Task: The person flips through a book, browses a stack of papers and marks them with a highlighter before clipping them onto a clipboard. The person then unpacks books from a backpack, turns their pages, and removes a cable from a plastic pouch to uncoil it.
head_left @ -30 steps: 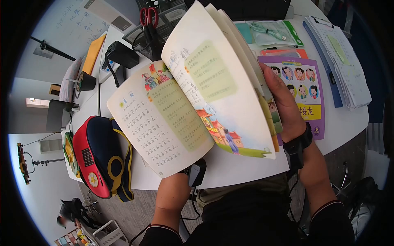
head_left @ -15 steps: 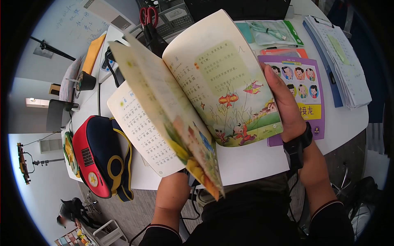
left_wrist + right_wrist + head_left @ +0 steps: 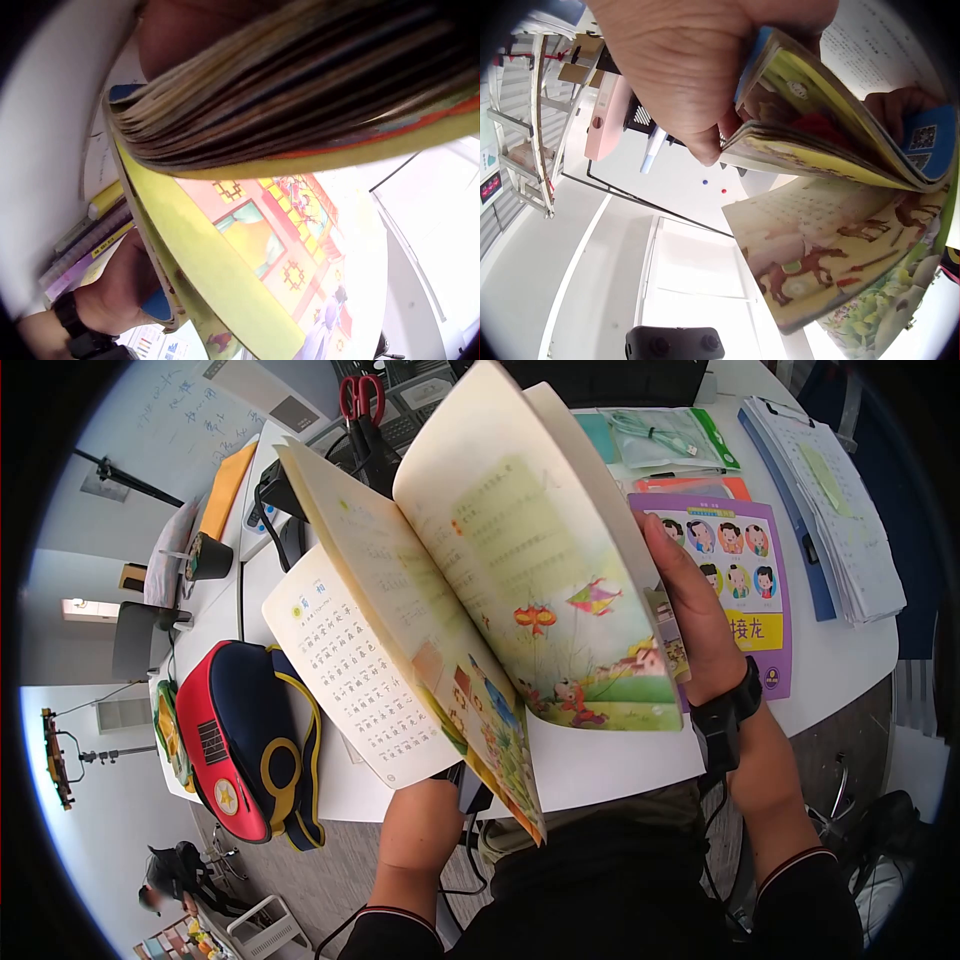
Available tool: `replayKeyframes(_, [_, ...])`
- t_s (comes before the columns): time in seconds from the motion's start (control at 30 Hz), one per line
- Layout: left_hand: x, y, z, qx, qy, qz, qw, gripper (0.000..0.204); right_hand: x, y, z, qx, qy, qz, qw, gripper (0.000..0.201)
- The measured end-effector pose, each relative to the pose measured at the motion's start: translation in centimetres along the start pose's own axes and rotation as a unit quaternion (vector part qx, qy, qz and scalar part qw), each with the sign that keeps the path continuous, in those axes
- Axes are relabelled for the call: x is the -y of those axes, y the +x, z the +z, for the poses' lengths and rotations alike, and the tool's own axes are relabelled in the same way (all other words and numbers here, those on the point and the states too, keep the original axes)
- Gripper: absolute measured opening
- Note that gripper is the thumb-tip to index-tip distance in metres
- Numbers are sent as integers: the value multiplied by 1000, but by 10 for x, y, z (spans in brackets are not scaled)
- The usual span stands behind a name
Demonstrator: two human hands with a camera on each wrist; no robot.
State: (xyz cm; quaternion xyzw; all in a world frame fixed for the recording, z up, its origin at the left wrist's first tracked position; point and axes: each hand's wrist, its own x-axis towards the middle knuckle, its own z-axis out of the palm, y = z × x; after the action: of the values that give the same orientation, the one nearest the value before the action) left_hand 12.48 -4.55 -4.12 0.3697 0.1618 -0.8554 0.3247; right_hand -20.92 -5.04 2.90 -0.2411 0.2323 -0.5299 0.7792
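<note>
An open picture book [image 3: 340, 680] with Chinese text is held above the table edge. My right hand [image 3: 690, 605] grips its right side, thumb along the page edges. In the right wrist view, that hand [image 3: 682, 67] pinches a bundle of pages against the blue cover. My left hand [image 3: 425, 825] supports the left half from below, its fingers hidden behind the pages in the head view. Its fingers [image 3: 900, 105] show curled by the blue back cover in the right wrist view. One leaf stands raised over the left page, and a kite-picture leaf arches up on the right.
A purple booklet [image 3: 765, 580] lies on the white table behind my right hand. Farther right is a clipboard with papers [image 3: 850, 520]. A red and navy bag [image 3: 245, 745] sits at the left. Scissors [image 3: 362, 405], a bagged cable [image 3: 665, 440] and a black charger stand behind the book.
The pagoda leaf has flipped from right to left, uncovering the kite picture. Since half a second ago the flipped leaf has shifted left, and the kite leaf has lifted and bowed. Both hands stay nearly still.
</note>
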Motion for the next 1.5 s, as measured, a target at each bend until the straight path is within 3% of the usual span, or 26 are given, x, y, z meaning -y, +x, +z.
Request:
replayKeyframes(0.3, [7,13,4,32,14,31,999,46,4,0,8,59,59,19,996,45])
replayKeyframes(0.57, [23,32,6,109,-17,87,990,47,-4,3,0,-17,-26,-20,999,39])
replayKeyframes(1.5, [9,46,21,221,-24,273,936,51,-6,3,-4,-27,-29,10,999,43])
